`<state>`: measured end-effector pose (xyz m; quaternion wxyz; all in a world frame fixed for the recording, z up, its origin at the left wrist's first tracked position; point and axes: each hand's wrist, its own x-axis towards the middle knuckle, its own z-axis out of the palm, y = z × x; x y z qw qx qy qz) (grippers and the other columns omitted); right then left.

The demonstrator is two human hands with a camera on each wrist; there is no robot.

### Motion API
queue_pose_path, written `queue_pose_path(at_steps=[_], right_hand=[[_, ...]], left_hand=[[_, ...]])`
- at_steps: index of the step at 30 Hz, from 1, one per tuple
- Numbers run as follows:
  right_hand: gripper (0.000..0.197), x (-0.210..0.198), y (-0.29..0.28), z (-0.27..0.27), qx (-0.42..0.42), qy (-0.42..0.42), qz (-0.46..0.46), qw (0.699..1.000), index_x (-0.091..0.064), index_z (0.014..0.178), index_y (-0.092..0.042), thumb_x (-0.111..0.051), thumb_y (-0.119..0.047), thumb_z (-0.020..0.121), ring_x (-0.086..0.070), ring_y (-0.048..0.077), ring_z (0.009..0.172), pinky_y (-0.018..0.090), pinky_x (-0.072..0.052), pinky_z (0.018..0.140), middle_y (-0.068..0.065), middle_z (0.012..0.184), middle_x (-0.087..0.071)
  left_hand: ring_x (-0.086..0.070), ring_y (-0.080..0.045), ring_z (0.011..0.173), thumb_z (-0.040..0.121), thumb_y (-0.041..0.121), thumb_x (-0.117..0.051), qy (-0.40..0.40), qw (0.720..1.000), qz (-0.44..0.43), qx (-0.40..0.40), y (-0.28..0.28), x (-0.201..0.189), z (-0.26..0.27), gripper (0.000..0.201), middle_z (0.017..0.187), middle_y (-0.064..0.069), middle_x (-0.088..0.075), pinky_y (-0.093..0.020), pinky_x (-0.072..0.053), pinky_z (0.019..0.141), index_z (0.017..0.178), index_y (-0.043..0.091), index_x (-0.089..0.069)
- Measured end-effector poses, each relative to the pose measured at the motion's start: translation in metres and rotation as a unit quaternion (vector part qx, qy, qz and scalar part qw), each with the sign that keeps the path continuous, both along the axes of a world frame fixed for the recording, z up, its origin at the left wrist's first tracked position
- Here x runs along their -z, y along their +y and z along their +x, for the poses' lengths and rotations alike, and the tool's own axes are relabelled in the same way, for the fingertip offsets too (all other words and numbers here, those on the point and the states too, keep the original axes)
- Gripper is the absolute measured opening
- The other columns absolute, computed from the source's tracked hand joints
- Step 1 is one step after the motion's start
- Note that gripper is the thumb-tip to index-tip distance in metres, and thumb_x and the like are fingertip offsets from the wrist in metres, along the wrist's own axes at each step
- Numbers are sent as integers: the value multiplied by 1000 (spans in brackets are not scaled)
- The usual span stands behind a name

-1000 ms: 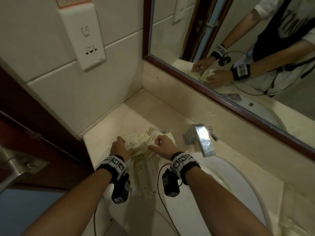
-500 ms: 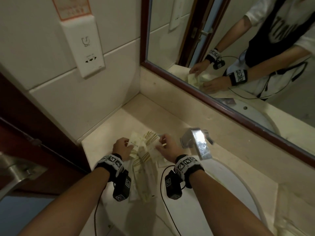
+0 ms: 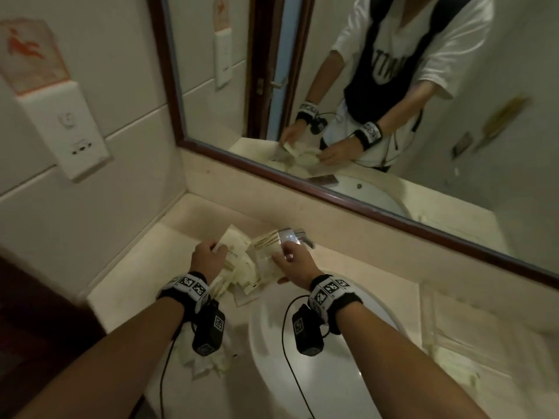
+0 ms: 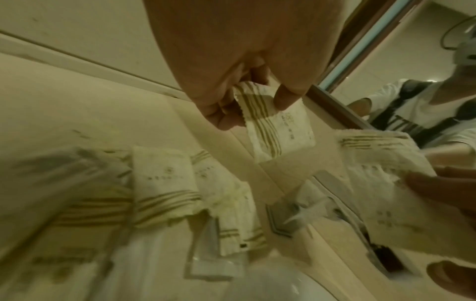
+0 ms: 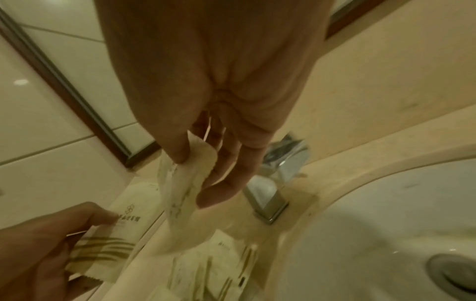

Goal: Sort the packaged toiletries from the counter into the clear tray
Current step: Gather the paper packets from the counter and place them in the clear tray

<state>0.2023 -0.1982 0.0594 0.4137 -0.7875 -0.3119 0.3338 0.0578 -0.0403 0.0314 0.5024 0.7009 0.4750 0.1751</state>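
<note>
Several cream toiletry packets with olive stripes lie in a pile (image 3: 243, 281) (image 4: 165, 183) on the beige counter, left of the sink. My left hand (image 3: 211, 255) (image 4: 253, 106) pinches one small striped packet (image 4: 280, 130) (image 5: 115, 232) by its top edge, above the pile. Beside the faucet, my right hand (image 3: 290, 261) (image 5: 195, 173) pinches another packet (image 3: 266, 252) (image 5: 180, 195) between thumb and fingers. The clear tray (image 3: 431, 322) sits on the counter to the right of the sink, blurred.
A chrome faucet (image 3: 295, 235) (image 5: 273, 191) stands just behind my right hand. The white basin (image 3: 326, 367) with its drain (image 5: 461, 275) lies below my right wrist. More packets (image 3: 205, 358) lie near the counter's front edge. The mirror and tiled wall close the corner.
Both hands were down on the pile; now each has lifted a packet clear of it. My right hand has shifted right, toward the faucet.
</note>
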Motion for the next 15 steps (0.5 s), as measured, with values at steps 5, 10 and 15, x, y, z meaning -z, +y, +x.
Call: queue_pose_path(at_steps=[5, 10, 15], right_hand=[[14, -19, -70, 22, 92, 21, 34, 995, -48, 110, -11, -51, -18, 99, -65, 30, 93, 41, -61, 55, 12, 112, -57], [19, -30, -153, 44, 152, 22, 63, 986, -47, 88, -19, -63, -9, 91, -66, 23, 75, 30, -60, 51, 14, 93, -64], [14, -31, -240, 60, 241, 11, 60, 969, -54, 91, -14, -66, -9, 89, -67, 19, 72, 25, -58, 50, 14, 96, -66]], left_hand=[[-36, -20, 57, 86, 11, -53, -20, 998, -14, 60, -46, -19, 43, 34, 58, -6, -39, -30, -31, 59, 55, 13, -39], [-46, -20, 63, 84, 17, -55, -32, 987, 0, 160, -112, -29, 88, 21, 68, -11, -50, -28, -37, 61, 67, 7, -52], [-48, -23, 69, 86, 9, -55, -25, 968, 27, 249, -189, -39, 123, 21, 67, -11, -52, -29, -36, 63, 65, 8, -52]])
